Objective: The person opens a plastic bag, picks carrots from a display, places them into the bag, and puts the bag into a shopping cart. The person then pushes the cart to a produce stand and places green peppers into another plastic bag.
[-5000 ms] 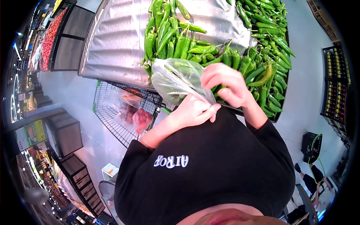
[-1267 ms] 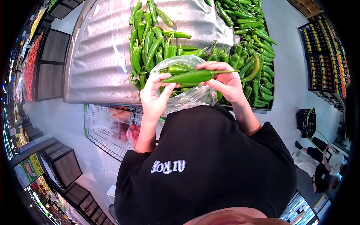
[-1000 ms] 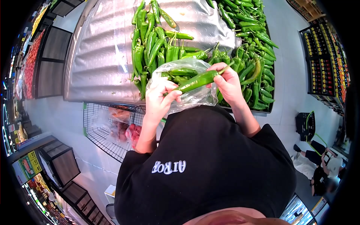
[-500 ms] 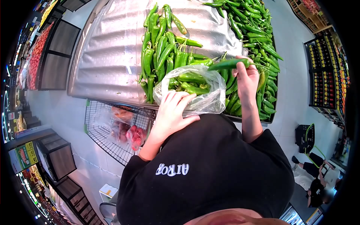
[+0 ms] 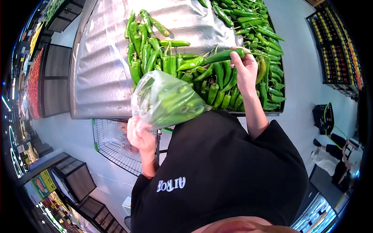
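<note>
My left hand [image 5: 140,134] grips the edge of a clear plastic bag [image 5: 165,99], which leans to the left with several green peppers inside. Between the thumb and fingers of my right hand [image 5: 245,66] is one long green pepper [image 5: 224,57], held near its stem and pointing left. It hangs just above the peppers on the display [image 5: 213,93]. More green peppers [image 5: 145,54] lie in a row behind the bag, on a silvery ridged sheet [image 5: 103,73].
A wire shopping cart [image 5: 116,149] with bagged produce stands below the display at left. Shelves of jars [image 5: 336,50] are at right. Beyond them are a black basket [image 5: 323,118] and a person [image 5: 342,159]. Wooden stands [image 5: 56,79] line the left.
My left hand has gone from the bag's near rim to its left side, and the bag has tipped left, its opening no longer facing up. My right hand still holds the pepper, slightly further left.
</note>
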Demonstrator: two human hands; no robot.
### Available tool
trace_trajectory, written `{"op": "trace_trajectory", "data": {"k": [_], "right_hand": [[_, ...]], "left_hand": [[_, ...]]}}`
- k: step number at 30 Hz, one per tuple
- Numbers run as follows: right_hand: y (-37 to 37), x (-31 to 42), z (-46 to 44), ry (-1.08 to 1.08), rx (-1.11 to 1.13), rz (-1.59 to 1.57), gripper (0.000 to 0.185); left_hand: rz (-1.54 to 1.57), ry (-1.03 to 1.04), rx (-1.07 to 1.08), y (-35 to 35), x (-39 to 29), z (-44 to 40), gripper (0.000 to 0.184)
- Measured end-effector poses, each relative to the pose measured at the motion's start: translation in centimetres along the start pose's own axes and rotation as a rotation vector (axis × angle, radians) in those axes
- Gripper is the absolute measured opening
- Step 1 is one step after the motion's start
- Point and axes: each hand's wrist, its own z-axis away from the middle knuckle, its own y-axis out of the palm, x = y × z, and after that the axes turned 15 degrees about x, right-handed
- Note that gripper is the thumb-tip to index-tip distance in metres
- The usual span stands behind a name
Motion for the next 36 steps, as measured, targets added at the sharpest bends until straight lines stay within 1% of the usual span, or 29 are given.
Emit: {"op": "trace_trajectory", "data": {"k": [1, 3, 5, 8, 10, 11, 13, 14, 16, 17, 18, 20, 22, 23, 24, 25, 26, 27, 28, 29, 30, 31, 34, 35, 36], "right_hand": [[0.0, -0.1, 0.0, -0.002, -0.007, 0.000, 0.025], [-0.2, -0.3, 0.1, 0.000, -0.026, -0.001, 0.024], [-0.6, -0.3, 0.2, 0.009, -0.038, -0.007, 0.023], [-1.2, -0.4, 0.4, 0.002, -0.043, -0.019, 0.022], [-1.5, -0.7, 0.4, 0.015, -0.035, -0.031, 0.022], [-1.7, -0.9, 0.6, 0.034, -0.027, -0.032, 0.022], [-1.2, -1.1, 0.5, 0.057, 0.013, -0.037, 0.021], [-0.8, -1.7, 0.5, 0.087, 0.043, -0.075, 0.020], [1.3, -1.9, 0.3, 0.168, 0.105, -0.008, 0.023], [0.8, -4.6, 0.0, 0.210, 0.216, 0.298, 0.028], [2.7, -3.9, -0.3, 0.185, 0.289, 0.293, 0.035], [4.9, -4.0, -1.4, 0.220, 0.492, 0.556, 0.037], [7.1, -4.7, -3.1, 0.203, 0.603, 0.693, 0.047], [7.9, -5.7, -4.0, 0.184, 0.659, 0.769, 0.048], [8.3, -7.3, -4.4, 0.123, 0.666, 0.887, 0.047], [8.6, -9.4, -4.7, 0.072, 0.599, 0.919, 0.048], [8.8, -10.9, -4.9, 0.022, 0.532, 0.951, 0.051], [8.7, -10.8, -5.0, 0.026, 0.530, 0.974, 0.059], [8.5, -10.7, -4.8, 0.029, 0.512, 0.946, 0.056], [8.3, -9.9, -4.4, -0.009, 0.515, 0.889, 0.055], [8.0, -9.1, -3.7, -0.045, 0.518, 0.832, 0.054], [7.5, -9.0, -2.9, -0.137, 0.492, 0.834, 0.048], [6.8, -5.6, -0.5, 0.019, 0.584, 0.755, 0.041], [6.5, -4.7, 0.2, 0.030, 0.608, 0.736, 0.031], [6.2, -4.3, 1.1, 0.034, 0.626, 0.699, 0.031]], "left_hand": [[0.072, -0.008, -0.048, 0.1, 0.4, 0.1, 0.035], [-0.124, 0.086, -0.144, 0.0, 1.1, -0.4, 0.035], [-0.387, 0.154, -0.188, -1.3, 1.0, -1.1, 0.041], [-0.096, 0.345, -0.431, -2.5, 1.6, -2.6, 0.056], [-0.109, 0.306, -0.415, -4.2, -1.5, -4.5, 0.067], [-0.222, 0.359, -0.534, -4.7, -2.1, -5.7, 0.073], [-0.163, 0.399, -0.491, -7.1, -2.3, -5.4, 0.072], [-0.208, 0.413, -0.481, -8.2, -2.0, -5.2, 0.071], [-0.351, 0.416, -0.471, -10.1, -1.6, -4.9, 0.070], [-0.448, 0.403, -0.469, -10.7, -1.5, -4.7, 0.070], [-0.470, 0.395, -0.434, -10.8, -1.8, -4.5, 0.068], [-0.509, 0.382, -0.365, -10.7, -2.1, -4.5, 0.065], [-0.520, 0.382, -0.380, -10.6, -2.0, -4.4, 0.063], [-0.513, 0.382, -0.370, -10.8, -1.8, -4.1, 0.062], [-0.506, 0.383, -0.361, -11.0, -1.4, -3.8, 0.062], [-0.676, 0.381, -0.381, -11.5, -1.1, -3.3, 0.059], [-0.675, 0.407, -0.378, -11.5, -1.4, -3.3, 0.052], [-0.673, 0.435, -0.375, -11.2, -1.9, -3.4, 0.047], [-0.671, 0.461, -0.372, -11.0, -2.2, -3.5, 0.042], [-0.458, 0.465, -0.310, -11.0, -2.1, -3.3, 0.037], [-0.522, 0.482, -0.305, -10.8, -2.1, -3.2, 0.036], [-0.585, 0.498, -0.298, -10.4, -1.9, -3.4, 0.035], [-0.681, 0.551, -0.271, -8.5, -1.6, -3.9, 0.035], [-0.579, 0.550, -0.223, -7.9, -1.7, -4.0, 0.036], [-0.477, 0.547, -0.176, -7.3, -1.9, -4.0, 0.036]]}}
